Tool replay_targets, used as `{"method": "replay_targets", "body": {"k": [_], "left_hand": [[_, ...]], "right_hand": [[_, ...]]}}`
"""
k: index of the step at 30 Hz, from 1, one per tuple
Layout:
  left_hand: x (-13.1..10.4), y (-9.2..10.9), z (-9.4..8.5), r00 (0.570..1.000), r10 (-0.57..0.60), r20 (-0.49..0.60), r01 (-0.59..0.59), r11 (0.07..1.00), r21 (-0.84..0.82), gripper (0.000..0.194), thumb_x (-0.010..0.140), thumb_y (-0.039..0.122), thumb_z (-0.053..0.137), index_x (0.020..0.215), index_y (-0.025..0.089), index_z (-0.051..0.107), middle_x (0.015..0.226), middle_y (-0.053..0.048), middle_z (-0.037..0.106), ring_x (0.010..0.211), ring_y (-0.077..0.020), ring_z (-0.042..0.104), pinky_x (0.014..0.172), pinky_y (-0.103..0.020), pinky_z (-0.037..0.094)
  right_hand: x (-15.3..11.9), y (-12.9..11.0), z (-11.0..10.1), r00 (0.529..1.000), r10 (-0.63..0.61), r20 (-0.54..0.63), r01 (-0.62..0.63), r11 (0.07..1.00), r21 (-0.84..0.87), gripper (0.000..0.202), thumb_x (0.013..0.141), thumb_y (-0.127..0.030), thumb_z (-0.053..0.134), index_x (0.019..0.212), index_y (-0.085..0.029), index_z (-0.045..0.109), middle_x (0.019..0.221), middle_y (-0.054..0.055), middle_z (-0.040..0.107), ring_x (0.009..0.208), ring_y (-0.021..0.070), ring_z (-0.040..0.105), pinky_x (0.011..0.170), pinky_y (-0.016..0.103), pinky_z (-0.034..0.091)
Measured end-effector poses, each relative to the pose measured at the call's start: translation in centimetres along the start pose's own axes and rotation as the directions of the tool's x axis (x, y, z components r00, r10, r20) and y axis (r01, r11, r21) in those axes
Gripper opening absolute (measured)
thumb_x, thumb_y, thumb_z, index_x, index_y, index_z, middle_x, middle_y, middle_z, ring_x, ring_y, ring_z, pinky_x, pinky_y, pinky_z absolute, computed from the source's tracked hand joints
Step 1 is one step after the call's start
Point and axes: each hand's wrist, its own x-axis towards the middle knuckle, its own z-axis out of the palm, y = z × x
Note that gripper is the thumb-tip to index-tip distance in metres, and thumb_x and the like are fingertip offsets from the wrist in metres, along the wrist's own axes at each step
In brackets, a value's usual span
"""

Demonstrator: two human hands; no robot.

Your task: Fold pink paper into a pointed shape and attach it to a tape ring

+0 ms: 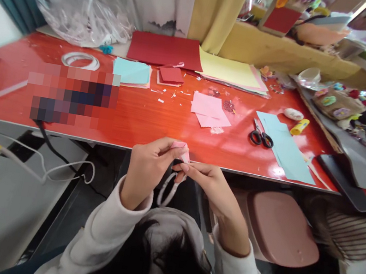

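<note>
Just beyond my lap, at the front edge of the red table (156,128), my left hand (152,164) is closed on a small folded pink paper (181,147). My right hand (209,181) pinches the lower right end of the same paper, its fingertips close to those of my left hand. A white ring-shaped strip (167,193) hangs below the fingers; whether my right hand holds it is unclear. Pink paper sheets (210,109) lie on the table ahead. Black-handled scissors (260,137) rest beside long light blue sheets (284,147) to the right.
Blue squares (130,72), red squares (171,75) and a tape roll (80,61) lie farther back. A glue stick (299,127) and a black phone-like object (345,183) are on the right. A pink stool (283,228) stands below; a person's striped clothing (353,231) is at far right.
</note>
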Motion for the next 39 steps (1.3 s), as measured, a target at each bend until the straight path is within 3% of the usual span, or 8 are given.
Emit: {"method": "replay_targets", "body": {"k": [4,8,14,18,25,39], "left_hand": [[-0.1,0.2,-0.3,0.998,0.047,-0.043,-0.044,0.996,0.071,0.015,0.078,0.037,0.065,0.079,0.023,0.071,0.074,0.003,0.073,0.072,-0.0144,0.068,0.068,-0.022,0.052],[-0.1,0.5,-0.8,0.991,0.072,-0.111,-0.063,0.995,0.078,0.013,0.076,0.034,0.068,0.080,0.022,0.071,0.081,0.002,0.074,0.079,-0.0160,0.069,0.076,-0.024,0.053],[0.4,0.5,-1.4,0.986,0.040,-0.164,-0.044,0.999,-0.021,0.014,0.074,0.033,0.070,0.079,0.020,0.071,0.078,0.001,0.073,0.076,-0.0156,0.069,0.075,-0.025,0.056],[0.8,0.2,-1.9,0.994,-0.032,-0.107,0.019,0.993,-0.118,0.015,0.072,0.033,0.071,0.078,0.019,0.070,0.074,0.001,0.071,0.068,-0.0136,0.068,0.065,-0.022,0.059],[1.0,-0.3,-2.2,0.988,-0.138,-0.074,0.122,0.976,-0.181,0.021,0.070,0.034,0.073,0.080,0.016,0.071,0.066,0.000,0.071,0.058,-0.0140,0.068,0.058,-0.022,0.060],[0.8,-0.1,-2.0,0.981,-0.178,-0.080,0.154,0.956,-0.250,0.014,0.070,0.028,0.073,0.077,0.017,0.072,0.064,0.002,0.071,0.055,-0.0111,0.068,0.055,-0.017,0.058]], "right_hand": [[-0.2,0.7,-0.1,0.999,0.016,-0.028,-0.014,0.999,0.047,0.019,0.081,-0.035,0.064,0.077,-0.019,0.073,0.087,0.003,0.072,0.095,0.0169,0.063,0.093,0.029,0.041],[-0.5,1.3,-0.2,0.996,0.013,-0.093,-0.011,1.000,0.026,0.022,0.081,-0.037,0.063,0.075,-0.018,0.072,0.081,0.003,0.071,0.083,0.0151,0.063,0.084,0.028,0.044],[-0.9,1.6,0.5,0.996,0.020,-0.089,-0.017,0.999,0.037,0.020,0.078,-0.037,0.066,0.077,-0.016,0.067,0.064,-0.001,0.063,0.060,0.0101,0.057,0.063,0.023,0.045],[-1.2,1.3,0.9,0.984,0.003,-0.176,0.000,1.000,0.017,0.021,0.078,-0.036,0.066,0.071,-0.016,0.068,0.063,-0.001,0.061,0.057,0.0092,0.052,0.058,0.021,0.043],[-1.6,1.0,0.7,0.980,-0.006,-0.199,-0.018,0.993,-0.121,0.024,0.081,-0.037,0.063,0.070,-0.016,0.068,0.058,-0.002,0.056,0.054,0.0079,0.045,0.052,0.021,0.034],[-1.9,0.9,0.7,0.979,0.000,-0.205,-0.032,0.988,-0.153,0.025,0.080,-0.037,0.064,0.068,-0.016,0.067,0.057,-0.003,0.056,0.054,0.0072,0.047,0.053,0.020,0.034]]}}
